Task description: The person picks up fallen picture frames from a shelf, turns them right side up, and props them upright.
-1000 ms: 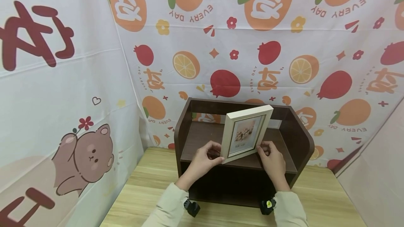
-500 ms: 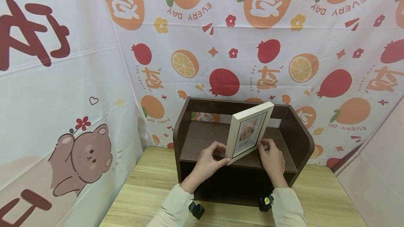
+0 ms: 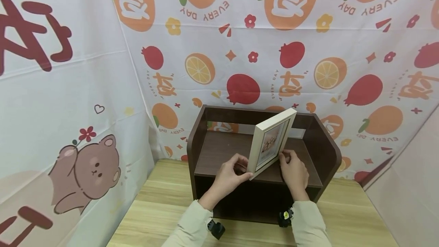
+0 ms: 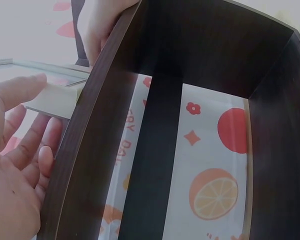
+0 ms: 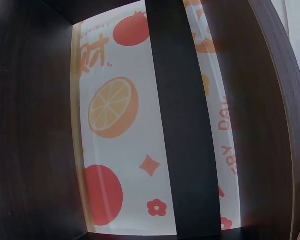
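A cream picture frame [image 3: 274, 140] stands upright and turned at an angle over the top board of a dark brown desk shelf [image 3: 219, 151]. My left hand [image 3: 229, 177] pinches the frame's near lower corner. In the left wrist view the thumb of that left hand [image 4: 15, 165] lies on one face of the frame [image 4: 55, 97], with the fingers on the other side. At the far lower corner my right hand [image 3: 295, 172] grips the frame, its fingers partly hidden. Whether the frame's bottom edge touches the board, I cannot tell.
The shelf has raised side panels and a back rail [image 3: 233, 115], with a dark open compartment [image 3: 250, 201] below. It stands on a light wooden table [image 3: 154, 201]. Fruit-print cloth [image 3: 202, 22] hangs behind, and a bear-print cloth [image 3: 85, 170] at the left.
The frame's near corner has swung to the right with my left hand, so its picture shows more edge-on. My right hand has stayed nearly in place, still holding the far corner.
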{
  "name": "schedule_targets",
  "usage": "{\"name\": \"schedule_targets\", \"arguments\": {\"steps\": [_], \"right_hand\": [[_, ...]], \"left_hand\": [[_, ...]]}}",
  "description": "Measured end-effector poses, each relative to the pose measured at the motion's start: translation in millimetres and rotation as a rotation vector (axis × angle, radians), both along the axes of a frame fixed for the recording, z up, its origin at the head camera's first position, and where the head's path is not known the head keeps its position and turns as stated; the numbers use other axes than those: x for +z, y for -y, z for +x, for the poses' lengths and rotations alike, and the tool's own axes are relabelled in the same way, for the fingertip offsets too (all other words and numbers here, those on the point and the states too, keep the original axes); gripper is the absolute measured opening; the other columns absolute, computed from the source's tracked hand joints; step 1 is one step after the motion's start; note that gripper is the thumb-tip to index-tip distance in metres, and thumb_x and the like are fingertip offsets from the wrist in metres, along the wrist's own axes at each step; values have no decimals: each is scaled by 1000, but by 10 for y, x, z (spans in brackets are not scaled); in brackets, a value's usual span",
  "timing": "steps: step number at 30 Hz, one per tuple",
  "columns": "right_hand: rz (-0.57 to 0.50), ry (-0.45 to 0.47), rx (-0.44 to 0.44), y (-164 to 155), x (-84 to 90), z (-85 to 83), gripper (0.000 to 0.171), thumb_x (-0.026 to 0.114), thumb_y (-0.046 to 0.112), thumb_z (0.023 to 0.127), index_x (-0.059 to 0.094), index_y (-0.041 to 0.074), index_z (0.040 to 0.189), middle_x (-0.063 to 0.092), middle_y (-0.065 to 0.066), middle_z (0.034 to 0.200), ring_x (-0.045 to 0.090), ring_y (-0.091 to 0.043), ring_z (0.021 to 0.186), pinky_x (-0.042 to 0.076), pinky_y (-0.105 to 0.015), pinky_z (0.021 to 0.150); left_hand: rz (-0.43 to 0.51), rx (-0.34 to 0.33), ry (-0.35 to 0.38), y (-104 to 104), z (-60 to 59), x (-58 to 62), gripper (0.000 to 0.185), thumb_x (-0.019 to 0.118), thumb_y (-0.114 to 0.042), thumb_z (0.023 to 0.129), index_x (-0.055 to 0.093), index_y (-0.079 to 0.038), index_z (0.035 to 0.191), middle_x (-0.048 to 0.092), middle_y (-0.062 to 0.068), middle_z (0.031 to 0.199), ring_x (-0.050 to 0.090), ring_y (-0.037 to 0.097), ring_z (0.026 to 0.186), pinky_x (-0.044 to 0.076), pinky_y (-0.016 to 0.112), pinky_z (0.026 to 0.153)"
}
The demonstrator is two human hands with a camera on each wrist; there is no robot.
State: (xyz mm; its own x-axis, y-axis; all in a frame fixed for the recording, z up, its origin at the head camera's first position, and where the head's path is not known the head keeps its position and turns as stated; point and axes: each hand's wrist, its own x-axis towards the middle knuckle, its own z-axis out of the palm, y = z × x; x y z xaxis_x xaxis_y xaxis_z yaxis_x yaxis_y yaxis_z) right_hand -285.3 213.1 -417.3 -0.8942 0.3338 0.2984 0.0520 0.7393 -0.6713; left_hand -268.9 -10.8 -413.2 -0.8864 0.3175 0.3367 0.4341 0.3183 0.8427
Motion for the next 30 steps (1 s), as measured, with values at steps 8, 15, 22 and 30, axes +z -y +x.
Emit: {"name": "schedule_targets", "arguments": {"steps": [8, 15, 22, 30], "right_hand": [[-13, 14, 23, 58, -4, 20, 41, 48, 40, 100, 56, 16, 133, 72, -6, 99, 50, -15, 51, 36, -29, 47], [-208, -45, 124, 59, 100, 132, 45, 51, 33, 100, 46, 13, 140, 68, -12, 101, 64, -13, 66, 46, -28, 58], [-230, -176, 166, 46, 377, 287, 47, 56, 31, 98, 46, 11, 139, 65, -12, 99, 64, -15, 65, 48, -22, 58], [-143, -373, 219, 236, 918, 474, 50, 60, 29, 96, 44, 10, 140, 63, -7, 93, 55, -3, 61, 44, -21, 56]], "left_hand": [[-47, 25, -6, 26, 2, -6, 29, 74, -29, 86, 60, -22, 110, 67, -2, 106, 66, 12, 89, 51, 23, 70], [-57, 32, -4, 33, 16, -4, 29, 75, -28, 85, 60, -22, 110, 67, -2, 105, 66, 14, 90, 50, 23, 69], [-49, -2, -23, 49, -7, -20, 29, 74, -26, 86, 61, -19, 111, 67, 1, 106, 67, 14, 89, 51, 22, 70], [-32, -33, -32, 30, -21, -19, 27, 72, -22, 88, 61, -17, 111, 67, 3, 106, 67, 16, 88, 51, 21, 69]]}}
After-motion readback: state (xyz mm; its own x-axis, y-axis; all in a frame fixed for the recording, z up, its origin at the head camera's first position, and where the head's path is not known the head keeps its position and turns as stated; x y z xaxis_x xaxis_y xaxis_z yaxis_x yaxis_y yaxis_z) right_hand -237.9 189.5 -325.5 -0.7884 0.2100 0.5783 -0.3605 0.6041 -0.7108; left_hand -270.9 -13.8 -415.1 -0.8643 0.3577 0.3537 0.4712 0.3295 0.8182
